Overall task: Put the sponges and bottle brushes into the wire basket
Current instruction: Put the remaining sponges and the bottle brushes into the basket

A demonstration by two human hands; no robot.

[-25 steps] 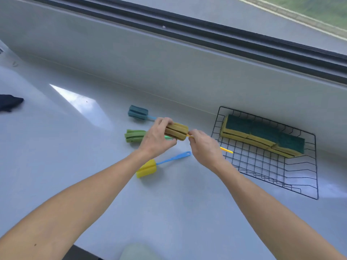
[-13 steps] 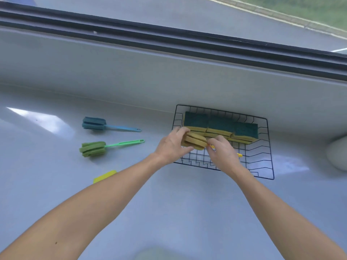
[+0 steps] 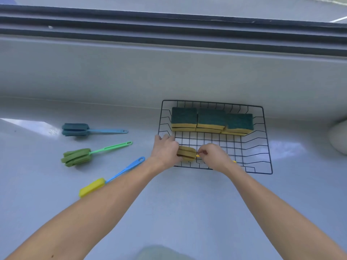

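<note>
**A:** What does the head camera show of the hands?

**B:** Both are low inside the front part of the wire basket. The left hand is curled around the olive-yellow foam head of a bottle brush, grasping it from the left side. The right hand pinches the brush's thin yellow handle just to the right of the foam, fingers closed on it. The far tip of the handle pokes out past the right wrist, over the basket's front wires.

**A:** Is the brush resting on the basket floor?

**B:** I cannot tell; it lies level, at or just above the wire bottom near the front left corner.

**A:** What else is in the basket?

**B:** Three green-topped sponges with yellow undersides, side by side along the back wall, touching one another.

**A:** And outside it?

**B:** Three more brushes lie on the pale grey counter, all left of the basket. Farthest back is a teal brush with a light blue handle. Nearer is a green brush with a light green handle angled toward the basket. Nearest is a yellow-headed brush with a blue handle; the left forearm crosses just beside it and hides part of the handle.

**A:** Anything on the right?

**B:** A rounded white object at the frame's edge, too cropped to identify.
</note>
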